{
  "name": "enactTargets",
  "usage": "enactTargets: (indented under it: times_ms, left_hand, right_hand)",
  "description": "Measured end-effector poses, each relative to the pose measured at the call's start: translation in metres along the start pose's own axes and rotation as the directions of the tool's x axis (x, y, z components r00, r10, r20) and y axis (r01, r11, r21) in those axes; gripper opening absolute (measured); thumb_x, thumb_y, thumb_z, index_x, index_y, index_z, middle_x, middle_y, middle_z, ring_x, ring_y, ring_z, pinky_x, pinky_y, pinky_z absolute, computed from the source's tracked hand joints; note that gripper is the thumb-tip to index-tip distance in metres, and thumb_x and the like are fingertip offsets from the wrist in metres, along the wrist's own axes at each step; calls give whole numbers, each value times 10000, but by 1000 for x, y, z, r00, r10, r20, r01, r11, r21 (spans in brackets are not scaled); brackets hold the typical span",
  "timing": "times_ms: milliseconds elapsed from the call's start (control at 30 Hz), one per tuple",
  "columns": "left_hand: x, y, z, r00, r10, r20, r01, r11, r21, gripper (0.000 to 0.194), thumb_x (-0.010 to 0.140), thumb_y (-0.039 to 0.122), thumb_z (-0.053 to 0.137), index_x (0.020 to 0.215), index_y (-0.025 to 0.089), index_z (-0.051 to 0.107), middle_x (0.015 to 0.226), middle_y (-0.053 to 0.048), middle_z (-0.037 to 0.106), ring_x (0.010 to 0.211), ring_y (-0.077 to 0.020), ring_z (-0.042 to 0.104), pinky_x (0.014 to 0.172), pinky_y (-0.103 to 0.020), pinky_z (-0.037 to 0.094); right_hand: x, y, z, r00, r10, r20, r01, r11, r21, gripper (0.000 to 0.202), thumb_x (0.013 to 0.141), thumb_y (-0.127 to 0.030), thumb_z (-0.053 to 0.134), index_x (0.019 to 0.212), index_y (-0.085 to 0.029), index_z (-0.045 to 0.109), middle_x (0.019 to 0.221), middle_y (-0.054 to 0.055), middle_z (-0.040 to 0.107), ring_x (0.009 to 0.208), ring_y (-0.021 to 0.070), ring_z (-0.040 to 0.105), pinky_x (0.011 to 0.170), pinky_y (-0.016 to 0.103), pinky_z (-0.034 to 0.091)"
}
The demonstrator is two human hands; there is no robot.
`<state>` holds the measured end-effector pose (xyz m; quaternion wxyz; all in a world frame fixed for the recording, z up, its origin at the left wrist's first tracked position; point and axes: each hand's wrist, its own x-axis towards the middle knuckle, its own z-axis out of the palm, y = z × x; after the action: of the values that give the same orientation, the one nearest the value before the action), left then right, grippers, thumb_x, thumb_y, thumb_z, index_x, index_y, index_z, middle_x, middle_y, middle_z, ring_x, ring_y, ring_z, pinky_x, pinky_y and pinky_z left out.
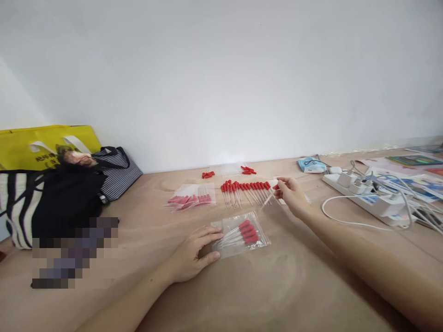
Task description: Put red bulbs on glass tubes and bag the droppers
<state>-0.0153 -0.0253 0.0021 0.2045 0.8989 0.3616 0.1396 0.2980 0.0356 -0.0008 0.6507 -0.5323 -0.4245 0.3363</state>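
Observation:
My left hand (197, 252) rests on the table, fingers apart, its fingertips touching the left edge of a clear zip bag (230, 251). Inside that bag lie several droppers with red bulbs (249, 231), bulbs toward the right. Farther off, my right hand (289, 194) pinches a single red-bulbed dropper (268, 199), its clear tip pointing down to the left. Just left of the right hand, a row of droppers (245, 186) lies with the red bulbs away from me. Filled clear bags (192, 196) are stacked left of the row.
Loose red bulbs (208, 174) and more bulbs (248, 170) lie near the wall, beside clear tubes (231, 170). At right are a power strip (367, 200) with cables, a blue mask (312, 165) and printed sheets. Bags (51, 203) stand at left. White paper lies behind my right hand.

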Motion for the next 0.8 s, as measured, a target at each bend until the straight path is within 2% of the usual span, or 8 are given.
enactTargets:
  times_ms: [133,400,567,800]
  left_hand:
    - [1,-1,1,1000,-1,2,1,1000,23,389,819,386,471,1187,260,476,1278,-37,452,1185,-214,383,998,-406,300]
    - [1,-1,0,1000,8,5,-8,1000,24,378,825,382,464,1183,266,478,1277,-33,453,1182,-211,386,993,-398,307]
    - [1,0,-1,1000,-5,8,5,1000,19,377,822,385,466,1179,265,484,1276,-30,453,1182,-212,386,993,-391,307]
    - [2,0,0,1000,-2,0,2,1000,16,376,817,382,472,1176,270,489,1267,-28,465,1180,-218,388,988,-399,311]
  right_hand:
    - [-25,14,-10,993,118,-3,-116,981,153,202,694,-317,555,829,-208,451,601,-39,538,465,96,527,448,228,455]
    - [-47,20,13,971,223,82,-238,926,293,109,732,-266,524,782,-223,437,628,-20,534,536,132,573,511,277,501]
    - [-53,20,14,971,199,131,-227,938,260,124,735,-261,524,817,-222,439,628,-32,536,529,119,564,518,259,488]
    - [-49,23,11,984,158,85,-176,940,292,113,741,-280,517,803,-231,437,662,-29,529,574,120,568,564,268,488]
